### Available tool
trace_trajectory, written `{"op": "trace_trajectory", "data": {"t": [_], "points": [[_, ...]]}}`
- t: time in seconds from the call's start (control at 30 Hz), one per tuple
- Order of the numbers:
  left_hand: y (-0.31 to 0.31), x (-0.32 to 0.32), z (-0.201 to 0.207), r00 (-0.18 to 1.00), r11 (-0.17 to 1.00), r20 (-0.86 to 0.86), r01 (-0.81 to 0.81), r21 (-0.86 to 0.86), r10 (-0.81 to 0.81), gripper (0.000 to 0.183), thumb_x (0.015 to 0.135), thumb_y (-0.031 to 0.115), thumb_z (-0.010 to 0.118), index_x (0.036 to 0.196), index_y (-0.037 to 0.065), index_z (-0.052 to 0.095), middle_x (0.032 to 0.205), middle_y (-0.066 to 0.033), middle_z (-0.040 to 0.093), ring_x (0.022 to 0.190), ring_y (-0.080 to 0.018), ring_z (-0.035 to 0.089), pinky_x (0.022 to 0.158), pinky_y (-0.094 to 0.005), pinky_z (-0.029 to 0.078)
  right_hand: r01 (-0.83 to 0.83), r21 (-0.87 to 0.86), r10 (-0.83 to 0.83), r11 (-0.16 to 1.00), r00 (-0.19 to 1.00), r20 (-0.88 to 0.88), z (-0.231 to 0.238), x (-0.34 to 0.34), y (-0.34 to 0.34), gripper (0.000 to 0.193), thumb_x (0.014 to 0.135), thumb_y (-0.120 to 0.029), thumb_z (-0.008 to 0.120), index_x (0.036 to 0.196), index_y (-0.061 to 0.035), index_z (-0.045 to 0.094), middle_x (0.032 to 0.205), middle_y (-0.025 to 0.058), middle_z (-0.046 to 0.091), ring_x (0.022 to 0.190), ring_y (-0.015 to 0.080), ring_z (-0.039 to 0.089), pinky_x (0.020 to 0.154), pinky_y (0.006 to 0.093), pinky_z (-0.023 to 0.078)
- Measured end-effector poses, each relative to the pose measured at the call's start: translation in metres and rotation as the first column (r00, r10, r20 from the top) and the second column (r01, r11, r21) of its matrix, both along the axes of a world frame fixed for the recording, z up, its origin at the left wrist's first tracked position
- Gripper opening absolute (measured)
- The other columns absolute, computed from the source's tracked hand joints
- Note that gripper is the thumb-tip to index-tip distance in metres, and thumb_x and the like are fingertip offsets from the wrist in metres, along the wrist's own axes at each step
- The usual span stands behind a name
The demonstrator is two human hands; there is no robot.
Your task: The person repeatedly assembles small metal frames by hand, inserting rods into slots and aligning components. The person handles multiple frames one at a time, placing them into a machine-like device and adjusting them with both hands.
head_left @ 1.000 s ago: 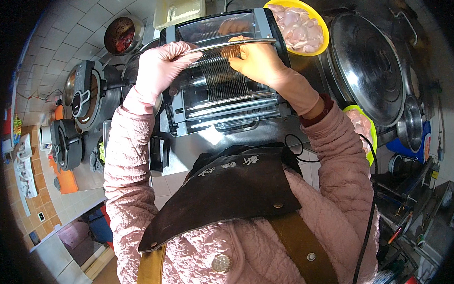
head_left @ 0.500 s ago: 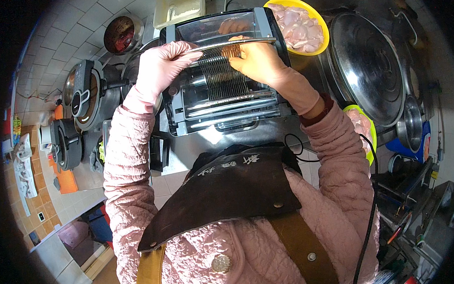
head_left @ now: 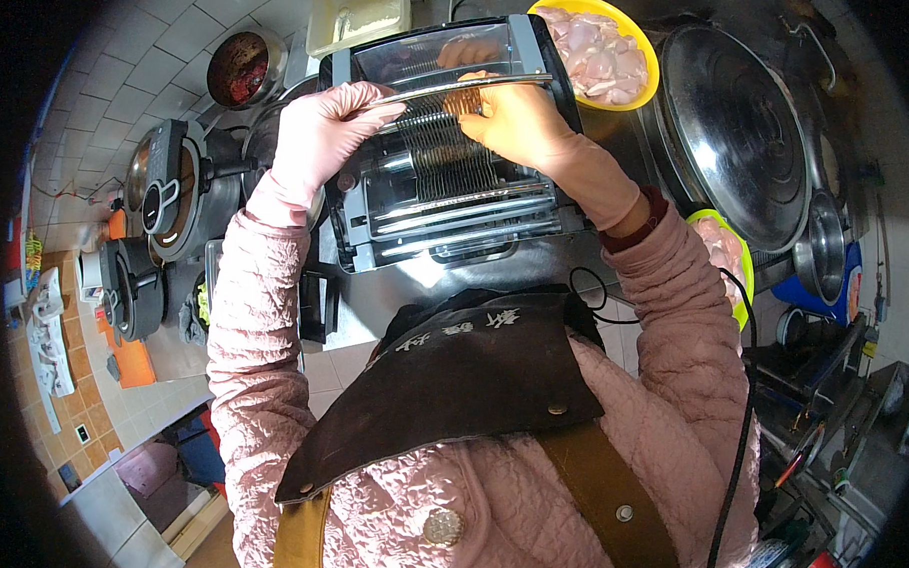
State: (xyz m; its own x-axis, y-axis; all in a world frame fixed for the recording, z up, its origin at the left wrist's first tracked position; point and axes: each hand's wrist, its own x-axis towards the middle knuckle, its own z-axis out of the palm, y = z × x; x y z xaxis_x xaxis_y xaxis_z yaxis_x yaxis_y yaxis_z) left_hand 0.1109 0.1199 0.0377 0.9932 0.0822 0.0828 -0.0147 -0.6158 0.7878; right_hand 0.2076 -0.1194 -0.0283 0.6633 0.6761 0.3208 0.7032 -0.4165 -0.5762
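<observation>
In front of me sits a black and grey box-shaped appliance (head_left: 360, 219) with a see-through upper panel, bright metal bars and a closely spaced wire grille (head_left: 452, 164) in its middle. A thin metal rod (head_left: 428, 91) runs across its upper part. My left hand (head_left: 327, 133), in a pale glove, pinches the rod near its left end. My right hand (head_left: 524, 121), also gloved, is closed on the same rod farther right. Some of its fingertips are hidden or in shade by the grille, so I cannot make out whether they hold anything else.
A yellow bowl of raw chicken (head_left: 602, 59) stands at the back right, and a green-rimmed bowl of meat (head_left: 722, 255) by my right forearm. Farther right lies a large metal lid (head_left: 740, 139). Left are pots (head_left: 186, 193) and a metal bowl (head_left: 249, 69); a black cable (head_left: 744, 414) hangs at right.
</observation>
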Motion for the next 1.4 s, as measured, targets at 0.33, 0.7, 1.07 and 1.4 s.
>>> {"op": "trace_trajectory", "data": {"t": [0.33,0.7,1.07,1.4], "points": [[-0.006,-0.001,0.01,0.995,0.999,-0.094,-0.036,-0.007,0.035,0.025,0.092,0.014,0.085,0.112,0.001,0.08,0.094,0.0018,0.077,0.084,-0.003,0.063,0.08,-0.0214,0.054,0.01,-0.052,-0.011,0.999,1.0,-0.012,0.007,-0.003,-0.001,0.055,0.084,-0.022,0.074,0.13,0.0066,0.059,0.139,0.0295,0.054,0.132,0.0443,0.054,0.11,0.0474,0.049],[-0.003,0.0,0.007,0.996,1.0,-0.091,-0.023,-0.015,0.022,0.026,0.092,0.013,0.085,0.113,0.0,0.08,0.094,0.0014,0.076,0.084,-0.0031,0.063,0.08,-0.0208,0.054,0.014,0.111,-0.026,0.994,0.994,0.108,-0.006,-0.002,0.003,0.03,0.092,-0.015,0.071,0.119,-0.0022,0.07,0.102,0.0184,0.075,0.093,0.0289,0.074,0.085,0.0374,0.057],[0.008,0.003,-0.007,1.0,1.0,-0.02,0.009,-0.008,-0.009,0.03,0.092,0.031,0.085,0.111,0.008,0.081,0.085,0.0012,0.078,0.073,-0.0007,0.065,0.062,-0.0218,0.054,0.002,0.057,-0.004,0.998,0.999,0.034,-0.001,0.001,0.001,0.043,0.084,-0.018,0.077,0.118,0.005,0.065,0.122,0.0283,0.064,0.114,0.0437,0.065,0.1,0.0479,0.055],[0.005,0.002,-0.004,1.0,1.0,-0.013,0.002,-0.02,-0.002,0.031,0.092,0.03,0.086,0.112,0.007,0.081,0.088,-0.0004,0.079,0.078,-0.0022,0.068,0.072,-0.0215,0.056,-0.02,0.111,0.037,0.994,0.988,-0.15,0.002,0.002,0.001,0.042,0.083,-0.015,0.076,0.118,0.0051,0.065,0.121,0.0276,0.065,0.113,0.0433,0.066,0.098,0.0474,0.055]]}}
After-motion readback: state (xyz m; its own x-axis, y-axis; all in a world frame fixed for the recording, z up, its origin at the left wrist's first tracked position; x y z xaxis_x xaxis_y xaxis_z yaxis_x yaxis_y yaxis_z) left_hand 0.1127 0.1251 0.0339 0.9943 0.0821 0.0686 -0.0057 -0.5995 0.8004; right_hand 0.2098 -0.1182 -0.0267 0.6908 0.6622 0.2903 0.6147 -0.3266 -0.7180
